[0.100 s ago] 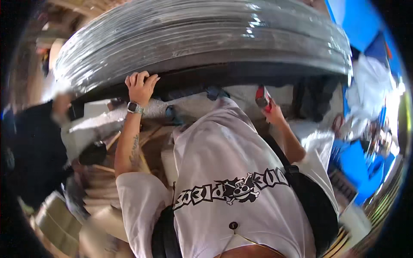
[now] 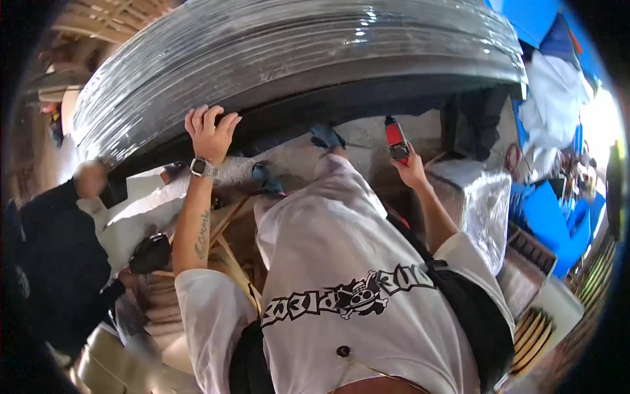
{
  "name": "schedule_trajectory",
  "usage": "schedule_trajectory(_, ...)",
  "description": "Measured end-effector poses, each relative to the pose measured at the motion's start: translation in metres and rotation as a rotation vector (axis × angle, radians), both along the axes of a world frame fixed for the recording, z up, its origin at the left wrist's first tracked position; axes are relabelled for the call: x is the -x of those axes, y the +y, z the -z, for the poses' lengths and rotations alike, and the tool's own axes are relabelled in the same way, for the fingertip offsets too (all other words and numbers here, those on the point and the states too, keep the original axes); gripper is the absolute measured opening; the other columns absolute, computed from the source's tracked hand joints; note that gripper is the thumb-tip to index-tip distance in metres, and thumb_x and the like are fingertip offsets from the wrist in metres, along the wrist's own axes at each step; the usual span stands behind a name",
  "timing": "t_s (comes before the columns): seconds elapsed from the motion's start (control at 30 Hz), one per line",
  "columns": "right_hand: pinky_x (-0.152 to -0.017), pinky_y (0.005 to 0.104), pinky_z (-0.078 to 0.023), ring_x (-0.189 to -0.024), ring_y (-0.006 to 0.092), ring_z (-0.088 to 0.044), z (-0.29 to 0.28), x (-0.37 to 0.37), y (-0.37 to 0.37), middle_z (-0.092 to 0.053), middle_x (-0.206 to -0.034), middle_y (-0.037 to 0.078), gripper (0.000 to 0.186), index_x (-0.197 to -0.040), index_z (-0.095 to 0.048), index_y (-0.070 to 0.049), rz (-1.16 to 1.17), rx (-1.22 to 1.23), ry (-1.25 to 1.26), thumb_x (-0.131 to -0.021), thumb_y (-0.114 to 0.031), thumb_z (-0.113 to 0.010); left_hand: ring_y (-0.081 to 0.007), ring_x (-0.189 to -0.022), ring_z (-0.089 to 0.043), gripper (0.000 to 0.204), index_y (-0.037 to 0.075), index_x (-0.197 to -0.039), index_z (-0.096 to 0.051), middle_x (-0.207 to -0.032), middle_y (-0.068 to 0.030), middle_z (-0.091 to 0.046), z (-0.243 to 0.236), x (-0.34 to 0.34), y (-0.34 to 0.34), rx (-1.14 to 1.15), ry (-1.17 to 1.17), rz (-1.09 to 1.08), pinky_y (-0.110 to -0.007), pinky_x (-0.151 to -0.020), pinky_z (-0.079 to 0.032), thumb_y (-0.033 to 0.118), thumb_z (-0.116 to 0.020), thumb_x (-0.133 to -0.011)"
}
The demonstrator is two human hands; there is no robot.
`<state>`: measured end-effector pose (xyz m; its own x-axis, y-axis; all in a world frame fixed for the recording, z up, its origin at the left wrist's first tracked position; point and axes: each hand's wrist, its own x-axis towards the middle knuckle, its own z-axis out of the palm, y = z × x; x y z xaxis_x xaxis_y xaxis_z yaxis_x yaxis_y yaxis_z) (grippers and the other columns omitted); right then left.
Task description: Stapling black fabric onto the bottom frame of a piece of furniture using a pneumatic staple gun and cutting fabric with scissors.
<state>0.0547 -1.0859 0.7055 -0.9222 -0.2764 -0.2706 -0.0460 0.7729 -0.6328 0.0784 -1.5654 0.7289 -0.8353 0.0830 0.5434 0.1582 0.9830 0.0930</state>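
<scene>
In front of me lies a large, dark upholstered piece (image 2: 295, 56) wrapped in shiny clear film. My left hand (image 2: 213, 134) is at its near lower edge, fingers spread and slightly bent; whether the fingertips press on the film cannot be made out. To the right, my right hand (image 2: 411, 169) grips a red and black cordless drill (image 2: 396, 136). Its dark tip points away from me, just short of the dark fabric underside (image 2: 387, 98) of the wrapped piece.
A person in dark clothes (image 2: 62, 230) is at the left, beside a black bag (image 2: 149, 254). Wooden strips (image 2: 226, 226) lie below my left arm. On the right are a film-wrapped block (image 2: 482, 203), a dark cloth (image 2: 472, 125), blue sheeting (image 2: 551, 220) and a crate (image 2: 531, 253).
The drill has swung to point more away from me, and my right hand has shifted slightly. My left fingers are spread a little wider. The whole view has shifted somewhat.
</scene>
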Motion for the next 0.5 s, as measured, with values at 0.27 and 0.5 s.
schedule_trajectory(0.27, -0.069, 0.0282, -0.045, -0.078, 0.0133, -0.057, -0.033, -0.078, -0.144, -0.062, -0.085, 0.007, 0.032, -0.100, -0.053, 0.001, 0.224, 0.384, -0.064, -0.072, -0.008, -0.065, -0.0239, -0.107, -0.049, 0.018, 0.015, -0.086, -0.066, -0.103, -0.0032, -0.056, 0.001, -0.031, -0.081, -0.056, -0.093, 0.210, -0.046, -0.094, -0.039, 0.017, -0.072, -0.069)
schedule_trajectory(0.5, -0.084, 0.0291, -0.042, -0.095, 0.0146, -0.054, 0.063, -0.106, -0.191, -0.060, -0.101, 0.009, 0.063, -0.113, -0.050, 0.004, 0.040, 0.634, -0.194, -0.055, -0.006, -0.071, -0.0267, -0.104, -0.051, 0.016, 0.013, -0.078, -0.064, -0.100, -0.0041, -0.057, 0.016, -0.060, -0.122, 0.053, -0.037, 0.089, -0.047, -0.091, -0.038, 0.019, -0.073, -0.066)
